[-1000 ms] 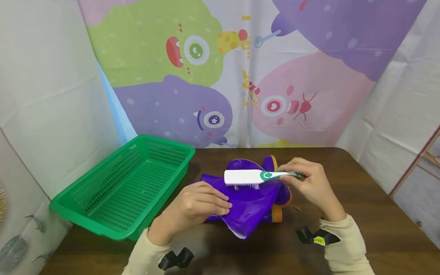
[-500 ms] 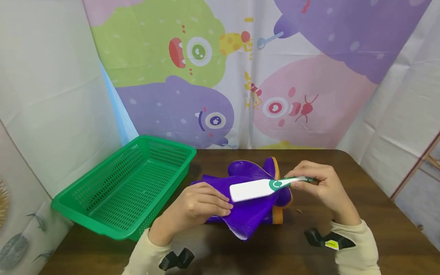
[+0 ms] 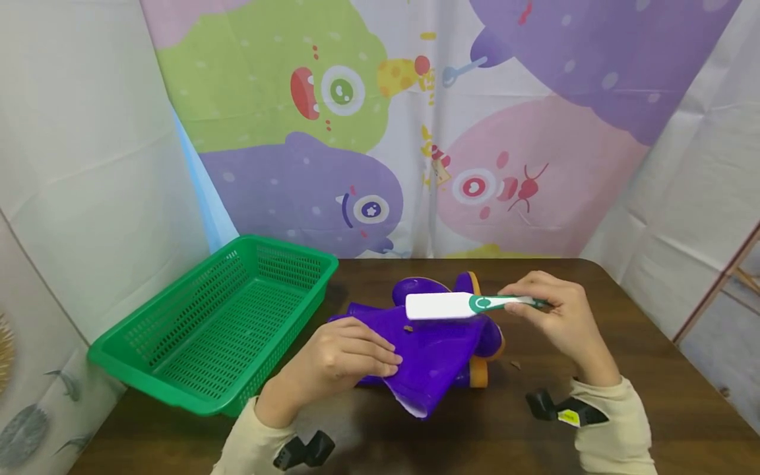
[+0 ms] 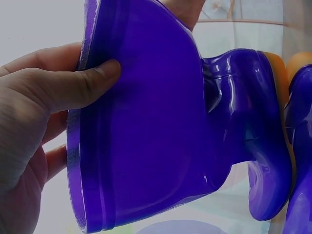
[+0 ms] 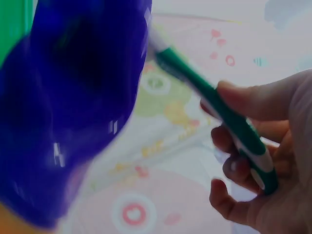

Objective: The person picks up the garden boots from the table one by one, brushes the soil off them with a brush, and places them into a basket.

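A green basket (image 3: 214,323) sits just left of the purple rubber boot (image 3: 433,343) lying on the table (image 3: 653,396). The left hand (image 3: 341,356) grips the boot's shaft (thumb pressed flat), while the right hand (image 3: 555,316) pinches a white-and-green brush (image 3: 460,305) over the boot.

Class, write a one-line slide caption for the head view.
Left hand grips a purple boot while right hand holds a brush above it.

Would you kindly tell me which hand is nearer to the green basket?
Left. The left hand grips the purple boot right beside the green basket; the right hand holds the brush beyond the boot.
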`<state>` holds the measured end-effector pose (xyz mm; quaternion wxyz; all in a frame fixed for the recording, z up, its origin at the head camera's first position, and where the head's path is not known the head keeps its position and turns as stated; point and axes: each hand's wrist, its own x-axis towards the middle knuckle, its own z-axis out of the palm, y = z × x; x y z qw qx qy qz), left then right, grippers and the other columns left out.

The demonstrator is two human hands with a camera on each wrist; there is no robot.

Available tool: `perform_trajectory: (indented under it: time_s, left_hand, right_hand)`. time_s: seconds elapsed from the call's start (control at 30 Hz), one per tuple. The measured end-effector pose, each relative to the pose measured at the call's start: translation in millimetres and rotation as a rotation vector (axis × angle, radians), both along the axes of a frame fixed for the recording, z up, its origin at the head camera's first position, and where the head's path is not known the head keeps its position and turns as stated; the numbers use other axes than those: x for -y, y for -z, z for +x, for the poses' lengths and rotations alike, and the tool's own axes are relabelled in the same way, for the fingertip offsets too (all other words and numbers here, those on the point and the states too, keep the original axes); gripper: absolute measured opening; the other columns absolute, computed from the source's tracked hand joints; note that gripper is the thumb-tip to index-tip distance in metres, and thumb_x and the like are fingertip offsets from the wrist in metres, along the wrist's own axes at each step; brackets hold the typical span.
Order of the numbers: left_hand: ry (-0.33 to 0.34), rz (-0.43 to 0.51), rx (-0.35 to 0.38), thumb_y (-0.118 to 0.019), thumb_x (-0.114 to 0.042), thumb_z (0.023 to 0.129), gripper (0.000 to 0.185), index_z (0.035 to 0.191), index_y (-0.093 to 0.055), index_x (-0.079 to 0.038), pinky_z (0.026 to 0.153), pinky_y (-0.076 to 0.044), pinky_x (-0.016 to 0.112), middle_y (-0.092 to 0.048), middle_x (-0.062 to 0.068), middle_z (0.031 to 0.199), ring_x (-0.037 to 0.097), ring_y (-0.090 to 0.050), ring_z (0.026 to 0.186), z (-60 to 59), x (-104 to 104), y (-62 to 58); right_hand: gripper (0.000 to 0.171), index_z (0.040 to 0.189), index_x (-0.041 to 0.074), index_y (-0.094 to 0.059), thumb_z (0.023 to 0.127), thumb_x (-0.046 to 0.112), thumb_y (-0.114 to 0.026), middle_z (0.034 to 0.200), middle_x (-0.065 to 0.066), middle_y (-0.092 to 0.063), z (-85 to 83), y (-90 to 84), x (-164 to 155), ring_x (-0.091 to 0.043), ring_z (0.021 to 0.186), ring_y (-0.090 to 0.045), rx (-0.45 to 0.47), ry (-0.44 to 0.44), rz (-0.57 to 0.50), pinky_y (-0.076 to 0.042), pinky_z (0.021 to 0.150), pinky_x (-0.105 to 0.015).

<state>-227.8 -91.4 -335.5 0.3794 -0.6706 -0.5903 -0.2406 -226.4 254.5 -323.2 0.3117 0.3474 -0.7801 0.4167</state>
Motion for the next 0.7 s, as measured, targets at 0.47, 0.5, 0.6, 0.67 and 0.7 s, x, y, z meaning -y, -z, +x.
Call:
perform_trajectory:
  time_s: [0.47,0.5,0.6,0.67,0.7]
  left_hand:
    - [-0.021,0.003,-0.007,-0.063,-0.005,0.097,0.017,0.095,-0.080,-0.009,0.080,-0.054,0.025,-0.076,0.000,0.095,0.015,-0.071,0.091,2.4,6,-3.7]
    - [-0.022,0.002,-0.005,-0.063,-0.005,0.097,0.018,0.095,-0.080,-0.009,0.080,-0.054,0.025,-0.076,0.000,0.095,0.015,-0.071,0.091,2.5,6,-3.7]
    - [-0.032,-0.006,0.007,-0.063,-0.006,0.097,0.018,0.095,-0.080,-0.010,0.079,-0.054,0.025,-0.076,0.000,0.095,0.014,-0.071,0.091,2.8,7,-3.4]
    - [-0.039,-0.009,0.010,-0.064,-0.006,0.096,0.016,0.095,-0.080,-0.010,0.079,-0.054,0.025,-0.076,-0.001,0.095,0.014,-0.071,0.091,2.9,8,-3.1]
    - [-0.044,-0.009,0.010,-0.065,-0.005,0.095,0.016,0.094,-0.080,-0.011,0.079,-0.054,0.025,-0.076,-0.001,0.095,0.014,-0.071,0.091,2.9,9,-2.9]
  right_hand:
    - [0.032,0.089,0.007,-0.078,0.071,-0.019,-0.077,0.083,0.003,-0.069,0.5,1.9,11,-0.008,0.077,-0.058,0.068,-0.076,0.057,-0.045,0.061,-0.019]
    - [0.031,0.089,0.007,-0.078,0.071,-0.019,-0.077,0.083,0.003,-0.069,0.0,2.8,10,-0.007,0.077,-0.059,0.064,-0.064,0.060,-0.045,0.061,-0.019]
    - [0.030,0.087,0.006,-0.077,0.069,-0.019,-0.078,0.082,0.001,-0.068,-1.6,4.8,9,-0.007,0.076,-0.059,0.024,-0.027,0.075,-0.044,0.062,-0.017]
    - [0.030,0.086,0.004,-0.077,0.068,-0.019,-0.078,0.081,0.000,-0.068,-2.4,5.6,7,-0.007,0.075,-0.058,-0.005,0.000,0.080,-0.044,0.061,-0.016]
    - [0.030,0.086,0.004,-0.077,0.067,-0.019,-0.079,0.080,0.000,-0.068,-2.7,5.9,7,-0.007,0.074,-0.057,-0.016,0.013,0.080,-0.043,0.061,-0.016]
